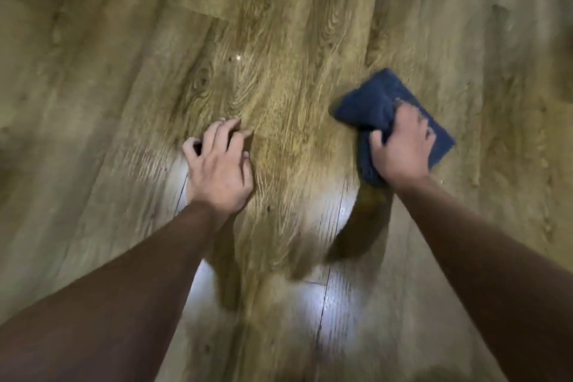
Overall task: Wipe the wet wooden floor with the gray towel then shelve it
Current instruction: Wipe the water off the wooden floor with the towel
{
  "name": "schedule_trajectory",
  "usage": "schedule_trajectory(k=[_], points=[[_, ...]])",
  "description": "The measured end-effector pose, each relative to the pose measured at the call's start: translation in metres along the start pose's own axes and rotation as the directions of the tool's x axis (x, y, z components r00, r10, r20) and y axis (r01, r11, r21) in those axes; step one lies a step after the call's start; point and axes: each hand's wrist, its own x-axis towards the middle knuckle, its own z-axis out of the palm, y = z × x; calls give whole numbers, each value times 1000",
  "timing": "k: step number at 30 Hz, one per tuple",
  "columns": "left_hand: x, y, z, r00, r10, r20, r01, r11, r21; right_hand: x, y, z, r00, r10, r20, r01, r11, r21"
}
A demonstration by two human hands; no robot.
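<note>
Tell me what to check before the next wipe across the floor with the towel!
1. Towel held: ok. The right hand grips the towel, thumb and fingers curled into it.
2. Towel down on the wooden floor: ok, it lies flat under the hand.
3. Left hand out of the way: ok. It rests on the floor apart from the towel, holding nothing.
4. Path ahead free: ok, only bare boards show around the towel.
5. Where the wet spots are: cannot tell. The picture is blurry, and the bright patches near the arms may be only glare.
6. Shelf for afterwards: cannot tell, none is in view.
</note>
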Motion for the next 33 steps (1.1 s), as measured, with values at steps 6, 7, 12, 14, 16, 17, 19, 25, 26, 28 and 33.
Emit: schedule_trajectory(k=[6,7,12,14,16,17,19,25,26,28,33], points=[[3,-1,-1,999,-30,21,31,998,-51,-16,-42,7,993,-115,11,115,993,24],[3,-2,-2,999,-33,21,34,997,-64,-41,-50,7,966,-247,81,244,969,44],[6,1,-4,997,-62,43,65,995,-76,-138,-50,11,589,-708,389,781,623,-48],[7,1,-4,995,-73,66,77,996,-53,-120,-44,8,542,-730,416,815,578,-47],[8,1,-5,993,-87,82,90,995,-34,-82,-46,3,525,-726,444,825,563,-55],[8,2,-5,992,-89,92,92,996,-23,-59,-49,2,539,-711,452,816,573,-70],[10,1,-5,990,-95,105,97,995,-14,-3,-55,4,651,-647,396,723,688,-65],[10,0,-1,991,-101,92,99,995,20,113,-87,12,987,-154,55,154,988,-1],[11,-1,0,991,-101,91,99,995,27,110,-93,15,991,-132,34,131,991,10],[11,-2,2,991,-97,92,93,995,47,83,-99,18,983,-182,36,181,983,30],[12,-4,4,993,-90,72,85,993,78,-24,-94,25,866,-477,151,481,876,8]])
